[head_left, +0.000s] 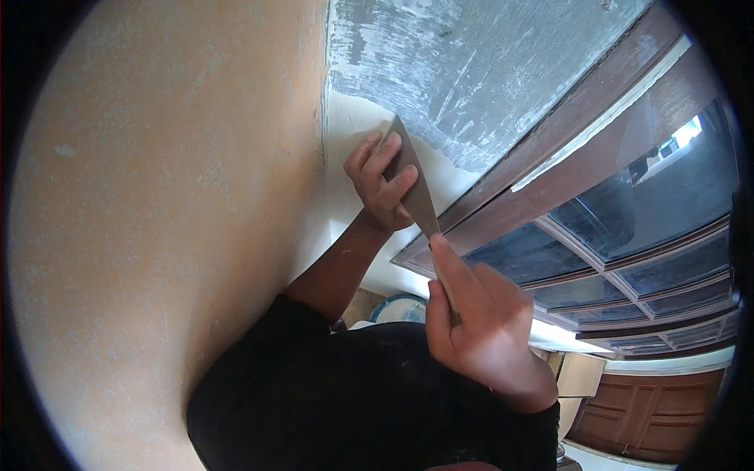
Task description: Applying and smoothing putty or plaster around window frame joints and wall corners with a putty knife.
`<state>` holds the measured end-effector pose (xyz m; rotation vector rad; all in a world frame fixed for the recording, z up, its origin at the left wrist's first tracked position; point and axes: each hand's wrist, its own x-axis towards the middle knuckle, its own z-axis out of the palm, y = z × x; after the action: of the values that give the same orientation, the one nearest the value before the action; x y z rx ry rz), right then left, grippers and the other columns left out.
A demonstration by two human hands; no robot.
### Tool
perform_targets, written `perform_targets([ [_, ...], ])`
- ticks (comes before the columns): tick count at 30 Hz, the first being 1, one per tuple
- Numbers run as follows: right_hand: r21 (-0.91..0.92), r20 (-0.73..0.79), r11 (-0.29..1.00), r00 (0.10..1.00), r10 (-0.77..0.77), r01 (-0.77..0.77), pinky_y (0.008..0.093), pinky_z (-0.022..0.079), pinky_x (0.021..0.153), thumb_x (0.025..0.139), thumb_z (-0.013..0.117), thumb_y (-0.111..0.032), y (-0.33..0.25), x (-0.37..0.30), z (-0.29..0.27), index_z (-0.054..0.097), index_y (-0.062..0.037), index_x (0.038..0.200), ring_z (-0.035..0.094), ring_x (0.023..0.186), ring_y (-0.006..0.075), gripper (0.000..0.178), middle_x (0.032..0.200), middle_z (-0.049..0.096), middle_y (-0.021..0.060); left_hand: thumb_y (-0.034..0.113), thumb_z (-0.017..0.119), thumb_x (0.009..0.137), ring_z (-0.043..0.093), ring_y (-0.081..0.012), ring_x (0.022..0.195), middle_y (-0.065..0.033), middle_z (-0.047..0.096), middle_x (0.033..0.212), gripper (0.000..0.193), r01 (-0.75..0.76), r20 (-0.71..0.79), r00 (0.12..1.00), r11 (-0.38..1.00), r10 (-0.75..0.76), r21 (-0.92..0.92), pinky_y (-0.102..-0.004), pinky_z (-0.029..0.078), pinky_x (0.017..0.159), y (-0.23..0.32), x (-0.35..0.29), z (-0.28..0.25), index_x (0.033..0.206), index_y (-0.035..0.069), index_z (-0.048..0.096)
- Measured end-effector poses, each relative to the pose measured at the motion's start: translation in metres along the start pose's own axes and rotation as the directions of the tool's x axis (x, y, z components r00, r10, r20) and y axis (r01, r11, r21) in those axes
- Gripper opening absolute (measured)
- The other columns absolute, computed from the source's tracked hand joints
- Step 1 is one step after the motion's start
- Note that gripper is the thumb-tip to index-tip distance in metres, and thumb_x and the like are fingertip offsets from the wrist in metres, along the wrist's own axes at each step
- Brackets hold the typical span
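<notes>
A putty knife (420,196) with a broad tapering blade lies slantwise against the wall, its wide end on the smooth white strip (352,118). My right hand (487,314) is closed round its handle, the thumb and index finger stretched along it. My left hand (381,184) has its bent, spread fingertips on the blade, steadying it from the left side. Just past the blade's wide end the white layer meets a grey, scratched wall patch (479,71) streaked with white. Blade and fingers hide part of the white strip.
An orange-beige wall (181,180) stands close on my left and meets the worked patch at a corner. On the right runs a brown window frame (550,149) with glass panes. Below are a round bluish tub (399,308) and a brown panelled door (644,412).
</notes>
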<state>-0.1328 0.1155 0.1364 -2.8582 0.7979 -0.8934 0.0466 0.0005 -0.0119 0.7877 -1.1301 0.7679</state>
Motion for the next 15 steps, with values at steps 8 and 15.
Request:
perform_targets([
  [8, -0.045, 0.084, 0.999, 0.996, 0.017, -0.013, 0.0357, 0.042, 0.045, 0.074, 0.066, 0.002, -0.0051, -0.0026, -0.0045, 0.062, 0.0038, 0.12, 0.053, 0.048, 0.0252, 0.046, 0.062, 0.053, 0.0098, 0.048, 0.036, 0.101, 0.047, -0.0396, 0.118, -0.0192, 0.053, 0.132, 0.036, -0.028, 0.006, 1.0, 1.0, 0.028, 0.007, -0.051, 0.037, 0.1, 0.0019, -0.0016, -0.0018, 0.121, 0.022, 0.052],
  [15, -0.02, 0.032, 1.0, 0.999, -0.002, 0.002, 0.0356, 0.042, 0.045, 0.075, 0.066, 0.001, -0.0017, -0.0018, -0.0013, 0.062, 0.0043, 0.119, 0.053, 0.047, 0.0243, 0.045, 0.062, 0.052, 0.0092, 0.05, 0.035, 0.1, 0.047, -0.0395, 0.118, -0.0195, 0.053, 0.132, 0.038, -0.013, -0.01, 1.0, 1.0, 0.013, -0.008, -0.0511, 0.037, 0.1, 0.0018, -0.0015, -0.0001, 0.122, 0.023, 0.052],
])
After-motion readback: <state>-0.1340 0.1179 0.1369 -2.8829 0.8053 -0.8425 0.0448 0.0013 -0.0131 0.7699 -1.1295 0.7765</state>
